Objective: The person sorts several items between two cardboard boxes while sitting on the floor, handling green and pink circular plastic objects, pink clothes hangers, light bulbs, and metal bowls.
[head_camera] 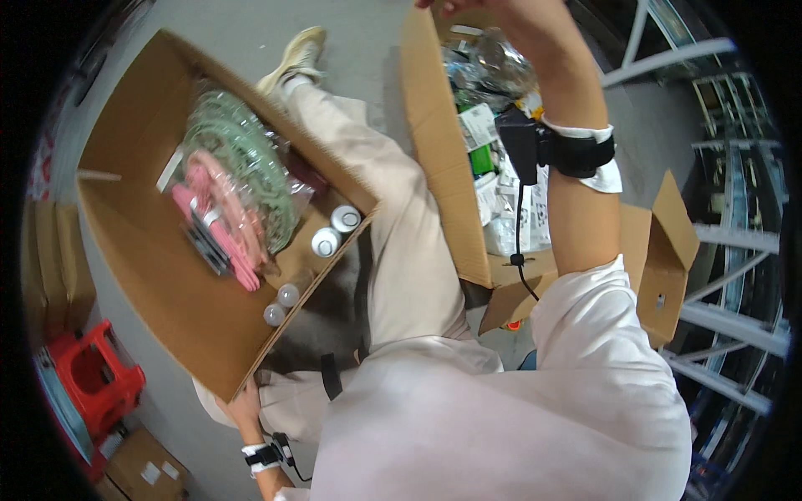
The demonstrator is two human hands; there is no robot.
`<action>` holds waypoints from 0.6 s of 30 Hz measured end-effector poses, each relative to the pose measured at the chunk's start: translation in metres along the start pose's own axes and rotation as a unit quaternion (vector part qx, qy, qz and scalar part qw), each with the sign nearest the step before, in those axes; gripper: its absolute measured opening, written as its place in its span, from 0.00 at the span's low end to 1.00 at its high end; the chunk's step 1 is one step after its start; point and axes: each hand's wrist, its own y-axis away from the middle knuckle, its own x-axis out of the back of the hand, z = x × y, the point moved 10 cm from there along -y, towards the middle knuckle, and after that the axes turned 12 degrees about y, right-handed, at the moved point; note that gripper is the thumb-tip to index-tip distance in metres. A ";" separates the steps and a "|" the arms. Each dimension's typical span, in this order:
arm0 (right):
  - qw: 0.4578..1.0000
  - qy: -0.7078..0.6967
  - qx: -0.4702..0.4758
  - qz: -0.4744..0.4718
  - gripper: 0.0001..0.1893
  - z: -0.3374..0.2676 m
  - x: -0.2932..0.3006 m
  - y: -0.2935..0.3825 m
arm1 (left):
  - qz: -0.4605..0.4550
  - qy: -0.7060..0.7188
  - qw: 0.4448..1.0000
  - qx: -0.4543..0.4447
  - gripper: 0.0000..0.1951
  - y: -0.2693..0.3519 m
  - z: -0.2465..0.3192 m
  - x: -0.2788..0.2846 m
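Observation:
My left hand (243, 404) is at the near lower corner of an open cardboard box (144, 250), gripping it, with its fingers partly hidden. Inside that box lie a clear-wrapped bundle of pale green plastic items (250, 150), a pink bundle (219, 232) and some dark grey flat pieces (210, 244). Two white-topped containers (326, 242) and two clear-capped bottles (274, 314) stand along its near wall. At the top edge of the view my right hand (463, 6) is raised over the far end of a second cardboard box (438, 150); its fingers are mostly cut off.
Packaged goods in plastic bags (495, 62) fill the second box. Metal racking (727, 238) runs along the right. On the left are a red plastic stool (94, 382) and a closed carton (147, 466). My outstretched leg (407, 250) lies between the two open boxes.

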 end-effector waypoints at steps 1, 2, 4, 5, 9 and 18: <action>0.998 0.030 -0.051 0.038 0.16 0.033 0.008 0.008 | 0.014 -0.053 0.998 -0.020 0.19 0.003 0.001 0.002; 0.990 0.055 -0.104 0.073 0.16 0.066 0.016 0.019 | 0.010 -0.056 0.998 -0.032 0.19 0.004 0.000 0.002; 0.977 0.174 -0.113 0.047 0.13 0.115 0.034 0.052 | -0.031 -0.040 0.998 0.049 0.18 0.004 -0.012 -0.005; 0.971 0.189 -0.148 0.011 0.12 0.140 0.032 0.065 | -0.034 -0.044 0.998 0.041 0.18 0.002 -0.004 -0.003; 0.896 0.363 -0.236 -0.096 0.17 0.307 0.043 0.126 | -0.087 -0.057 0.992 0.072 0.19 -0.008 0.005 -0.005; 0.797 0.475 -0.364 0.085 0.40 0.398 0.024 0.148 | -0.119 -0.074 0.988 0.066 0.20 -0.008 0.007 -0.010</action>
